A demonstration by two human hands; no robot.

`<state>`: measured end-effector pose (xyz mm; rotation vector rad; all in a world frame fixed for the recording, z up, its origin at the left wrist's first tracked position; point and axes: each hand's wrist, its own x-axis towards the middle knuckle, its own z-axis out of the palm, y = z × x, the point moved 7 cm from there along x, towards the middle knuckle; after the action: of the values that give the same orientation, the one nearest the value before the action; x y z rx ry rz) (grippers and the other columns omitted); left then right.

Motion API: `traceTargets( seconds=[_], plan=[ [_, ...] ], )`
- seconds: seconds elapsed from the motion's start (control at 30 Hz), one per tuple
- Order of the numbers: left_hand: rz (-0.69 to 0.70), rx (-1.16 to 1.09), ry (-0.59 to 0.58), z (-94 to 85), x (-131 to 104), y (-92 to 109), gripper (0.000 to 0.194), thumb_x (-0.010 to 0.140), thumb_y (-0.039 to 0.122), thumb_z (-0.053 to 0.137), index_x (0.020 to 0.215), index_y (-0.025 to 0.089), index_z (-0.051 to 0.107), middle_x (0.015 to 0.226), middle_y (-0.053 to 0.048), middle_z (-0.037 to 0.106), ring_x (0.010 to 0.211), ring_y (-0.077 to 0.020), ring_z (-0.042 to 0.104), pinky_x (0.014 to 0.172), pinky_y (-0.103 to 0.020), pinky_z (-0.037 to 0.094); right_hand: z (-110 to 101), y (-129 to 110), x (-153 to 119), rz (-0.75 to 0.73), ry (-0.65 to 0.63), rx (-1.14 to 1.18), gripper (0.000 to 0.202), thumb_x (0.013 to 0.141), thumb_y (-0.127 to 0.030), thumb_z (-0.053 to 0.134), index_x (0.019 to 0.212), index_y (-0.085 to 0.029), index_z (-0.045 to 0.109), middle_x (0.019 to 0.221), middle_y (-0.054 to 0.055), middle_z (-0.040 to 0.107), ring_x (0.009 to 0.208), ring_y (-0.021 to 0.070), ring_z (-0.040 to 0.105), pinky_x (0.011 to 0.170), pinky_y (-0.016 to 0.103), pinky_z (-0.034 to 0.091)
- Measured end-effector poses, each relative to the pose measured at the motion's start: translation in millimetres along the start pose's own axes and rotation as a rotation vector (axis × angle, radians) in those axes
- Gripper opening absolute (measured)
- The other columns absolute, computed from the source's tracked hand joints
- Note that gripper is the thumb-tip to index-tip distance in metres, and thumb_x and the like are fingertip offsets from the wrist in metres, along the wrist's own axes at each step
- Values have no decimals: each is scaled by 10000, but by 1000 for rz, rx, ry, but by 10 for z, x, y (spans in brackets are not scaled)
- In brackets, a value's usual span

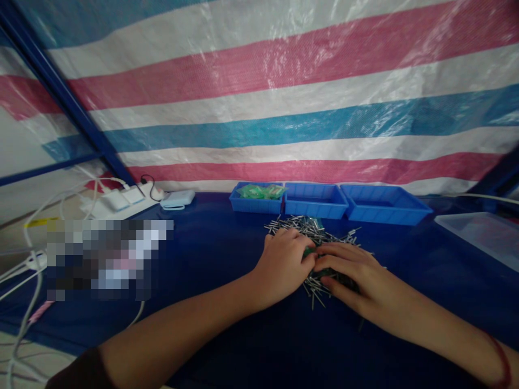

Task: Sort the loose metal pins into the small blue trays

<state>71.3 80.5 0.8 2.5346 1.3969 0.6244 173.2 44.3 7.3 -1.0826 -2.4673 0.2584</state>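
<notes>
A heap of thin metal pins point(316, 229), shaped like nails or rivets, is spread over the dark blue tabletop. My left hand point(284, 265) is at the heap's left side, its fingers and thumb closed on a small green plastic packet point(308, 251), mostly hidden by the hand. From the right, my right hand point(357, 275) arches over the heap with fingers bent but apart. Its fingertips reach the packet and the left thumb. What lies beneath its palm is dark and hidden.
Behind the heap stand three blue bins: the left bin point(256, 204) holds green plastic packets point(261, 191), beside a middle bin point(316, 201) and a right bin point(385, 208). A translucent tray point(482, 235) lies at right. Power strips point(121, 200), cables and a pale blue device point(177, 200) are at left.
</notes>
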Motion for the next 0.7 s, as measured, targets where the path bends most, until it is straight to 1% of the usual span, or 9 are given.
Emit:
traceTargets(
  seconds=[0.1,0.17,0.27,0.33,0.4,0.47,0.57,0.63,0.7],
  plan=[
    [20,-29,9,6,-13,29,148,849,260,528,958,210,616,990,-34,650,970,-237,560,774,-400,425,-5,-10,13,-7,-23,10,154,850,-211,487,906,-259,622,1047,49,637,1038,223,586,898,460,464],
    [26,-36,16,-1,-4,26,115,859,236,513,911,219,614,955,-7,669,934,-227,576,771,-402,424,-8,-11,13,-8,-26,3,152,853,-215,486,907,-257,622,1051,52,638,1047,227,584,900,466,464],
    [28,-26,29,-10,26,0,139,871,190,481,853,219,616,893,10,687,867,-208,600,774,-405,431,-14,-11,5,-15,-2,-3,164,842,-219,504,932,-265,634,1086,54,636,1060,235,581,885,468,474],
    [42,-56,60,-30,46,-9,156,870,152,465,910,209,606,906,-5,688,869,-193,610,798,-390,450,-16,-10,-1,-23,19,-6,179,833,-216,515,951,-270,638,1128,56,624,1080,238,572,882,469,476],
    [63,-112,116,-79,57,-6,192,868,118,450,993,193,576,949,-24,677,898,-176,612,832,-362,467,-23,-3,-2,-23,39,-15,177,829,-222,521,955,-268,637,1160,60,608,1099,244,560,889,476,470],
    [77,-157,189,-159,58,-1,222,875,105,432,1046,186,546,997,-39,655,929,-164,606,854,-337,477,-55,14,0,-11,84,-26,159,830,-245,524,943,-257,636,1165,70,601,1103,252,557,892,484,465],
    [88,-186,283,-301,48,9,233,897,116,405,1079,193,529,1025,-44,624,930,-162,598,851,-326,488,-140,63,-10,32,208,-24,183,833,-285,526,985,-237,616,1130,85,615,1065,255,577,883,473,473],
    [105,-208,330,-387,36,25,233,907,118,395,1086,188,527,1020,-46,614,925,-161,591,848,-322,489,-173,125,-31,92,282,-10,268,832,-329,536,1075,-222,572,1106,94,624,1026,257,596,863,461,488],
    [133,-254,366,-451,18,53,230,913,117,392,1087,179,528,1024,-51,607,938,-158,582,856,-313,486,-174,193,-54,164,325,22,400,817,-391,562,1165,-203,507,1115,112,618,1013,268,602,838,447,502]
  ],
)
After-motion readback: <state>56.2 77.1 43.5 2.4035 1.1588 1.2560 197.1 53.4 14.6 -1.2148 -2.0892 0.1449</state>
